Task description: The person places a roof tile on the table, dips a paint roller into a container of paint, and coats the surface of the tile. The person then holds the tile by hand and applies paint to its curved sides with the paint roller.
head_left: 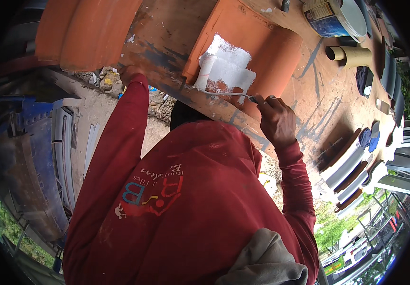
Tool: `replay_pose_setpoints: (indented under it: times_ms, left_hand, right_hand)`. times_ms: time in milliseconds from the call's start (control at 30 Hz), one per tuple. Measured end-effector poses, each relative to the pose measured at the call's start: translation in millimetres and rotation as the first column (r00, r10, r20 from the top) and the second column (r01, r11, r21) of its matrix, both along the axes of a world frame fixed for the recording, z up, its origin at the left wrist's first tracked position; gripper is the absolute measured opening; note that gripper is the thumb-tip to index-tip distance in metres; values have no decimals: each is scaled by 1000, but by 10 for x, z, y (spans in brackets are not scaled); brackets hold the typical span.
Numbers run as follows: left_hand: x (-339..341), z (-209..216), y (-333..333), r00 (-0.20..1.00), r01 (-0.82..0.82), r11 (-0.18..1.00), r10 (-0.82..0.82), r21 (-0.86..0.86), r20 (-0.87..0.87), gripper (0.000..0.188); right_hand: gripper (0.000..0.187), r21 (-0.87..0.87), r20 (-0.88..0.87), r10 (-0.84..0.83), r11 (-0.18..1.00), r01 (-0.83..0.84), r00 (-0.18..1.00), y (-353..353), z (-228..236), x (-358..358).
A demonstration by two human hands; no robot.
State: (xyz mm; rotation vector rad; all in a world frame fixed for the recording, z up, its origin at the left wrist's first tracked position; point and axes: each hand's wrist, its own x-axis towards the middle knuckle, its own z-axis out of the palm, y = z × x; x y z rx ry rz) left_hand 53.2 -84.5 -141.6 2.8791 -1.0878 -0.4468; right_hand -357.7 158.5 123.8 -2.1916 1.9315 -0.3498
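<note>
Hands: right rolls paint roller on roof tile.

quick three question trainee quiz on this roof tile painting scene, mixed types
1. True or false: the right hand holds a paint roller.
2. What colour is the fresh paint on the orange roof tile? A blue B white C green
3. Fill in: the left hand rests on the edge of the wooden ____.

Key: 1 true. 2 B. 3 bench; a paint bucket stands at its far end.
</note>
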Motion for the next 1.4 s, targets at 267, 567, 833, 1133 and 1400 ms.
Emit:
replay_pose_setpoints:
  times_ms: [267,567,833,1133,1400]
  left_hand:
    - [57,-125,-55,1000,-22,999,22,-26,15,55]
    - [-21,-161,-103,999,-20,999,18,-42,-33,43]
    - [194,-330,-42,999,-24,998,26,-55,35,37]
    - [31,-1,8,998,-66,995,68,-68,16,36]
    - [32,-77,93,997,-68,983,59,-169,-57,52]
  right_hand:
    - [22,165,-61,-149,974,158,987,362,294,-359]
    - [22,106,76,-135,986,126,988,113,127,105]
    - [23,133,102,-159,981,144,982,176,191,-251]
    - [26,161,342,-326,945,286,881,-7,138,-564]
    - [24,292,660,-529,835,466,533,-903,-313,-261]
